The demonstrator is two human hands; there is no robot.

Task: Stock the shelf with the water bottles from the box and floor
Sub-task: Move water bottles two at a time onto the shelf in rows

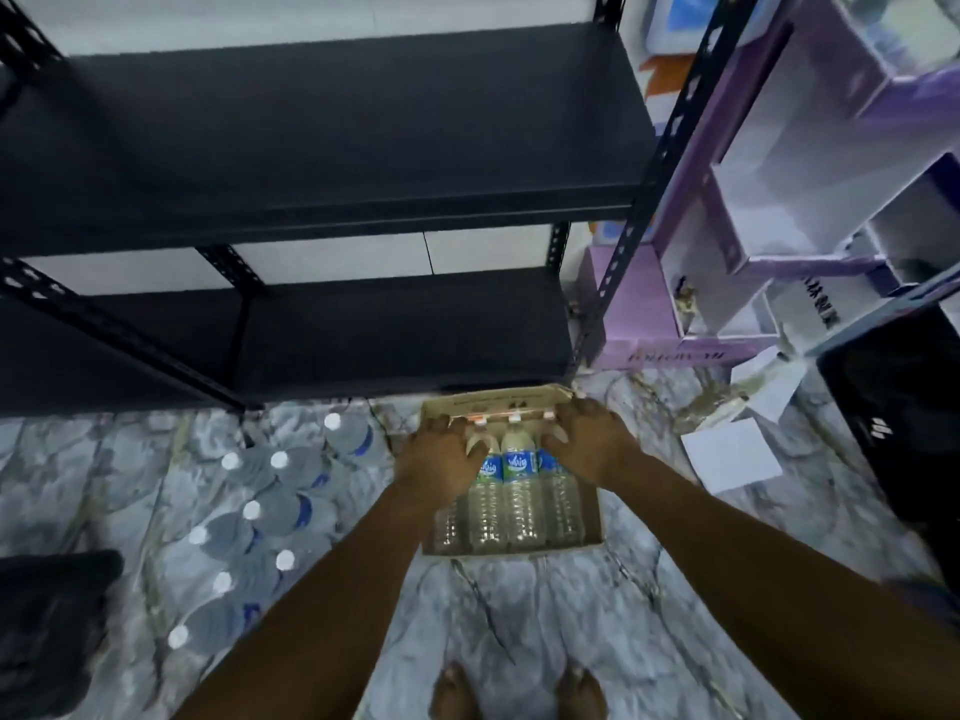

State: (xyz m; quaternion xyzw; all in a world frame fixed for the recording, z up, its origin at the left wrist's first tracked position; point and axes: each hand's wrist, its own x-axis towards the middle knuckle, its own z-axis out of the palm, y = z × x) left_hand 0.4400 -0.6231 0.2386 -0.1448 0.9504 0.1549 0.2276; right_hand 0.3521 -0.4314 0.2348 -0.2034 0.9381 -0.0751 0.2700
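A low cardboard box (595, 517) lies on the marble floor in front of a black metal shelf (332, 148). Several clear water bottles (519, 491) with blue labels lie side by side in it, necks pointing at the shelf. My left hand (441, 459) curls over the leftmost bottles near their shoulders. My right hand (587, 439) curls over the rightmost bottle's neck. More water bottles (270, 511) with white caps are scattered on the floor to the left. Both shelf boards in view are bare.
Purple and white cartons (779, 200) are stacked right of the shelf. A white sheet (730, 454) lies on the floor beside a black case (904, 407). A dark bundle (47, 626) sits at the lower left. My bare feet (519, 693) stand before the box.
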